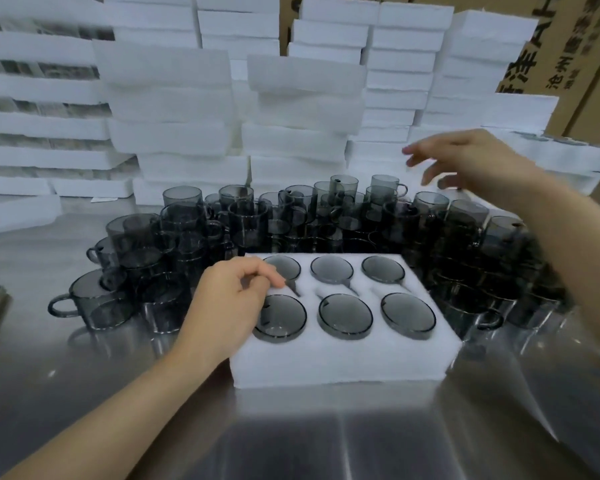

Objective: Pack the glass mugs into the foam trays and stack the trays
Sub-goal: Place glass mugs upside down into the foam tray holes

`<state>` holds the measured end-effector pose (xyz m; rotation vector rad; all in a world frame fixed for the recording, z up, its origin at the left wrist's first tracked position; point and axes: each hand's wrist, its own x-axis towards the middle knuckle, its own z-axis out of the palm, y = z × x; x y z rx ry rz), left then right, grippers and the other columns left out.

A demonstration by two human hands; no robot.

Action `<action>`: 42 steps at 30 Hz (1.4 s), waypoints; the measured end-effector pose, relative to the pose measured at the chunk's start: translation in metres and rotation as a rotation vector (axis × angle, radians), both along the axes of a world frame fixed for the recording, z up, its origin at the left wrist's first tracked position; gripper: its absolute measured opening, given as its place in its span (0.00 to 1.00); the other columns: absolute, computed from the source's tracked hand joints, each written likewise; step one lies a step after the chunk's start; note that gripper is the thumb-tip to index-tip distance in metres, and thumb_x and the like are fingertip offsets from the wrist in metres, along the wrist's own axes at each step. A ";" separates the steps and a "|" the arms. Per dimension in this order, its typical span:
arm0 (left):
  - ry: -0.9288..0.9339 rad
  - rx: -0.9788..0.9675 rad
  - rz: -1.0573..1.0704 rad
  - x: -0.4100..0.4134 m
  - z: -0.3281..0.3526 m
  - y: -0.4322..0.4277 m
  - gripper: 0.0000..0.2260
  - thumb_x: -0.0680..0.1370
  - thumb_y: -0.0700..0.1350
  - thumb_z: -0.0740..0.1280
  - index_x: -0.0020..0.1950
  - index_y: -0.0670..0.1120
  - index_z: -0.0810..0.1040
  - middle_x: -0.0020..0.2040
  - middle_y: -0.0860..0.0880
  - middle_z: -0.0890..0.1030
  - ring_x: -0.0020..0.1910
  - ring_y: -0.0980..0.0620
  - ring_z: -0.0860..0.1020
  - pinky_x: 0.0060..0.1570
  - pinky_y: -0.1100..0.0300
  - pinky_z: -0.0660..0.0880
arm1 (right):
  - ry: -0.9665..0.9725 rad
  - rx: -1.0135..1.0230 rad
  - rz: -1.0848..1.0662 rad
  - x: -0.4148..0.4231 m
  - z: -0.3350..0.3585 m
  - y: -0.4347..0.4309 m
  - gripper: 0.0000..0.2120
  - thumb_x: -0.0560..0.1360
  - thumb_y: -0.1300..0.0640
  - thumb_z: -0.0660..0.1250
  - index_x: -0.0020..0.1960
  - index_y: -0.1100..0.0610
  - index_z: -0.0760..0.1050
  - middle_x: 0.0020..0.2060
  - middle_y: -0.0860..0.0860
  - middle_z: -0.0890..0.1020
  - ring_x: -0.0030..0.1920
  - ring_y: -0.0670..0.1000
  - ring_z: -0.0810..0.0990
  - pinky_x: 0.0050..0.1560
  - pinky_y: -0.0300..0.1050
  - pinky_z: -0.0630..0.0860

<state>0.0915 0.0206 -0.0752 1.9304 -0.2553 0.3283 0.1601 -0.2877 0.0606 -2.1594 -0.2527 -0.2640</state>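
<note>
On the table (84,393), left hand (229,306) curls on the full foam tray (343,365), maybe pinching a mug handle (293,289) home; right hand (465,161) is open and empty, reaching toward the foam stacks (302,109).

We log six smoky-grey glass mugs (345,317) seated in one white foam tray (343,362); loose mugs (194,216) massed behind it.

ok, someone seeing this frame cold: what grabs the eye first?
The white foam tray front centre, six smoky glass mugs in its pockets, left hand resting on its left edge. Behind it, a crowd of loose mugs on the steel table, then a wall of stacked foam trays. The right hand hovers open above.
</note>
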 end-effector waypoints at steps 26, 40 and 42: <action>-0.010 0.188 0.106 0.000 0.017 -0.004 0.09 0.66 0.54 0.59 0.35 0.60 0.79 0.45 0.64 0.80 0.42 0.57 0.80 0.45 0.45 0.77 | 0.278 -0.735 -0.509 0.192 -0.016 -0.048 0.06 0.68 0.73 0.59 0.39 0.67 0.73 0.46 0.63 0.80 0.44 0.59 0.81 0.41 0.40 0.72; -0.084 0.253 0.091 0.003 0.012 -0.004 0.12 0.76 0.37 0.64 0.45 0.56 0.79 0.43 0.59 0.81 0.46 0.59 0.79 0.47 0.61 0.75 | -0.276 -0.990 -0.802 0.012 0.076 -0.064 0.11 0.75 0.59 0.67 0.50 0.68 0.77 0.41 0.64 0.76 0.39 0.62 0.75 0.39 0.51 0.73; -0.095 0.285 0.117 0.002 0.011 -0.003 0.08 0.78 0.41 0.64 0.53 0.51 0.79 0.51 0.55 0.75 0.50 0.55 0.76 0.48 0.67 0.69 | -0.322 -0.907 -0.742 -0.029 0.074 -0.054 0.18 0.77 0.49 0.67 0.57 0.63 0.77 0.45 0.63 0.79 0.43 0.63 0.78 0.44 0.55 0.76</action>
